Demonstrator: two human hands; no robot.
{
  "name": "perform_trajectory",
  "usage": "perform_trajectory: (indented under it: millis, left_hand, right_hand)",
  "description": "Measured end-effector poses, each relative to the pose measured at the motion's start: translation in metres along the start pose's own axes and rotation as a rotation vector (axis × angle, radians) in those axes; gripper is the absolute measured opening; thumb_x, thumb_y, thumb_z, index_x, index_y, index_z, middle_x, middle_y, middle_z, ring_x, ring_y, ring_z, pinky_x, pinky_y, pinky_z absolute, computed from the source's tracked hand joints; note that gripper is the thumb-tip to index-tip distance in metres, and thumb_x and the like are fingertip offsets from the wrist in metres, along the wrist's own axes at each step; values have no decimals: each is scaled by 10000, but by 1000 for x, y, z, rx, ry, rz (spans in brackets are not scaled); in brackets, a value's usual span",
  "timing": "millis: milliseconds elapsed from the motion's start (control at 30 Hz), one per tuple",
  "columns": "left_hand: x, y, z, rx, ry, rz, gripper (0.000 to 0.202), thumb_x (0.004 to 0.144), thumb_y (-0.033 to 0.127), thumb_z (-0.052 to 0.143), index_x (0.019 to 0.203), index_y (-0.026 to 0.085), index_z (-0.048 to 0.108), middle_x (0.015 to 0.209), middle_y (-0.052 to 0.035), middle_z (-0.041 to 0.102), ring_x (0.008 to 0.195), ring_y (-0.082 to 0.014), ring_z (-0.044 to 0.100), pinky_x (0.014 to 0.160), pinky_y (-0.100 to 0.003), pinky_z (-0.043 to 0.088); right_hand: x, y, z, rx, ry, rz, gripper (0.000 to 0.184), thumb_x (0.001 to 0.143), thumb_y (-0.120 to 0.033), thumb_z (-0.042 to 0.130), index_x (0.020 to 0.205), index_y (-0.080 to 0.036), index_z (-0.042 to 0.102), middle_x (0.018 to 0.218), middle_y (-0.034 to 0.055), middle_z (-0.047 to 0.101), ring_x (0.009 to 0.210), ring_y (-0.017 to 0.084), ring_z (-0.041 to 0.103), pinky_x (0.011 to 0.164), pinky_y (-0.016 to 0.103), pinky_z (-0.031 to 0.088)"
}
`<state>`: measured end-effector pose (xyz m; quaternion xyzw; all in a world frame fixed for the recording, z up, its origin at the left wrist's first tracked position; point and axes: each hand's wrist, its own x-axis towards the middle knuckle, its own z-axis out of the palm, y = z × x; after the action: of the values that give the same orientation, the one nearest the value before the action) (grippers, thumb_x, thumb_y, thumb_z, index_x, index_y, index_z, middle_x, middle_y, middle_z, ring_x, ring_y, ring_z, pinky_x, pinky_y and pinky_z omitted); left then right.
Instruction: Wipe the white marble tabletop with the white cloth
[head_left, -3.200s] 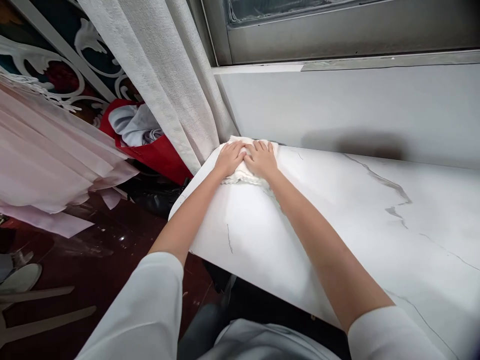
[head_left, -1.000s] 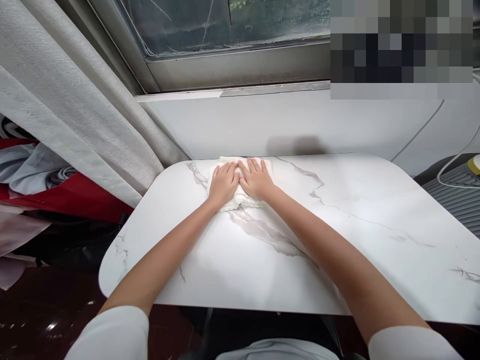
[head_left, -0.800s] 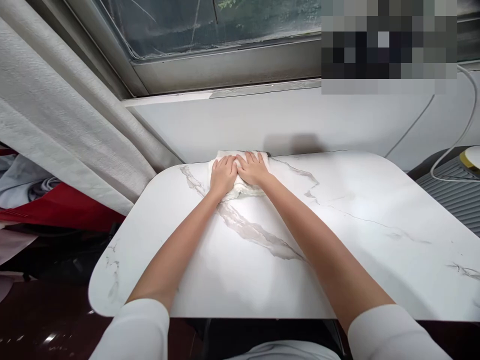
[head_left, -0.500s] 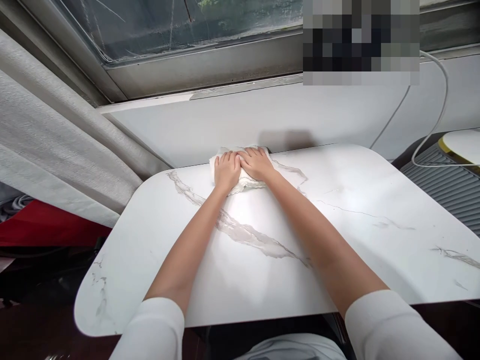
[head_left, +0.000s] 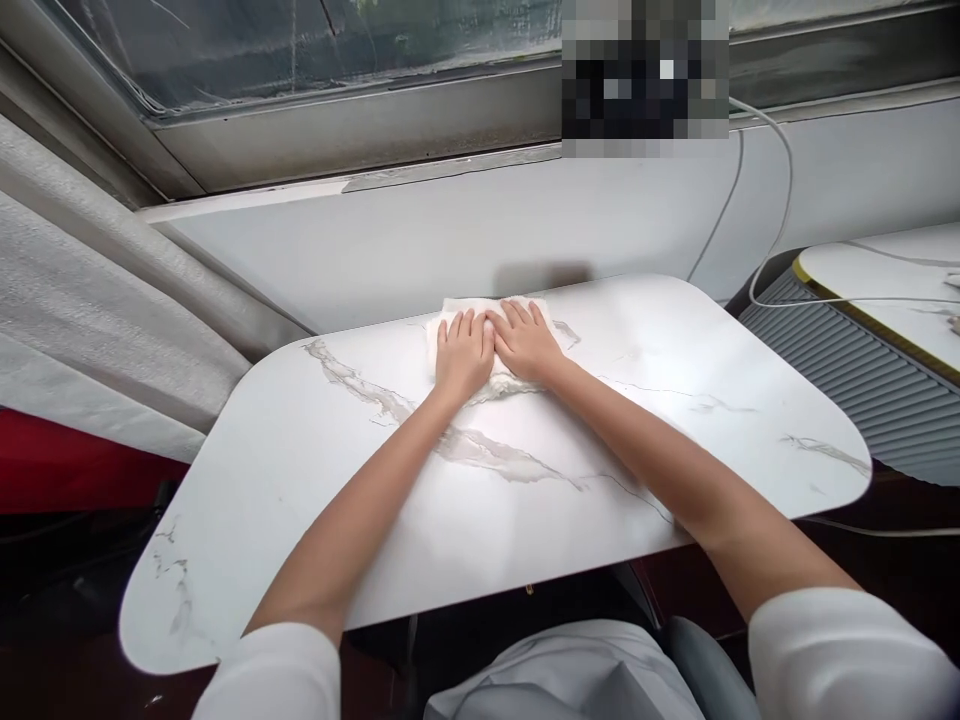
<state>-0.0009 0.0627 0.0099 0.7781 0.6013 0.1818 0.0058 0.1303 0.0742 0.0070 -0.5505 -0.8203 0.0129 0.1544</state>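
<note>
A folded white cloth lies flat on the white marble-patterned table, close to its far edge. My left hand rests palm down on the left part of the cloth, fingers stretched forward. Beside it, my right hand presses on the right part, with its fingers spread. The thumbs nearly meet at the middle. Both hands lie on top of the cloth and do not wrap around it; the part under the palms is hidden.
Behind the table stands a white wall panel below a window frame. A light curtain hangs at the left. On the right are a white cable and a second table with a ribbed grey side. A pixelated patch covers part of the window.
Both hands and the cloth have slid slightly back from the table's far edge, toward me. The camera view has turned right, showing more of the table's right end.
</note>
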Motion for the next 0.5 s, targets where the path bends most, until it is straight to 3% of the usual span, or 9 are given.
perform_trajectory:
  millis: [233, 400, 500]
  left_hand:
    - [-68, 20, -13, -19, 7, 39, 499, 1003, 325, 216, 1420, 184, 451, 1516, -106, 432, 1440, -275, 321, 1199, -510, 201]
    - [-120, 35, -24, -33, -28, 54, 524, 1010, 354, 231, 1451, 147, 425, 1537, -129, 393, 1468, -309, 249, 1203, -524, 218]
    - [-154, 46, -28, -7, 9, 104, 521, 1017, 329, 233, 1463, 115, 397, 1536, -144, 390, 1468, -314, 243, 1190, -549, 241]
  right_hand:
    - [-73, -23, -10, -81, 33, -38, 538, 999, -287, 259, 1484, -94, 390, 1542, 201, 358, 1445, 315, 284, 1175, 535, 159]
    - [-126, -43, -20, -103, 14, -75, 553, 992, -290, 278, 1491, -71, 377, 1540, 224, 348, 1449, 346, 269, 1177, 561, 168]
    - [-159, -52, -28, -101, 6, -113, 564, 991, -292, 292, 1503, -64, 349, 1548, 240, 320, 1459, 361, 237, 1175, 586, 177]
